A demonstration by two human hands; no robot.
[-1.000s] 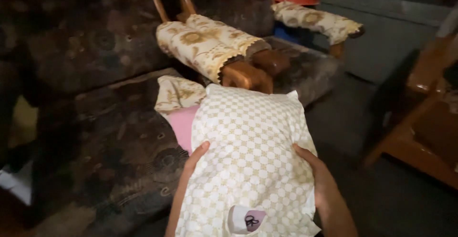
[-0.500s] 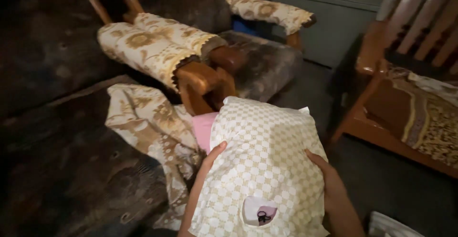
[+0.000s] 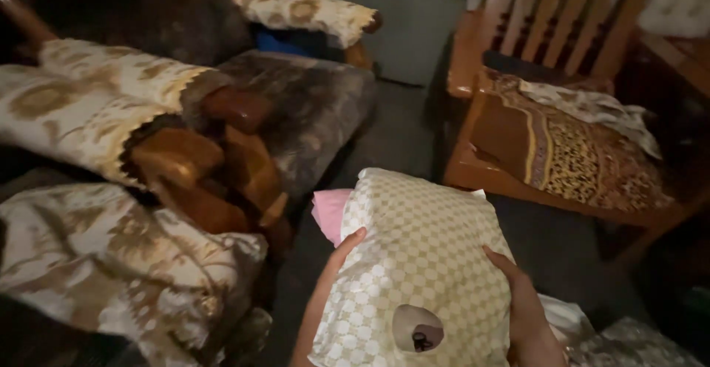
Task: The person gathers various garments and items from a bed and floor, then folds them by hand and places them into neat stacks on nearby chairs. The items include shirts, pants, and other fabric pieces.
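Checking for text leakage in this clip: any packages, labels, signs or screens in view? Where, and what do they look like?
No packages, signs or screens.
Label-like patch: low on the front of the checked cream pillow, between the left hand and right hand; rounded, pale, with a small dark mark, too small to make out.

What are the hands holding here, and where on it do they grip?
Both hands hold a checked cream pillow: the left hand on its left edge, the right hand on its right edge.
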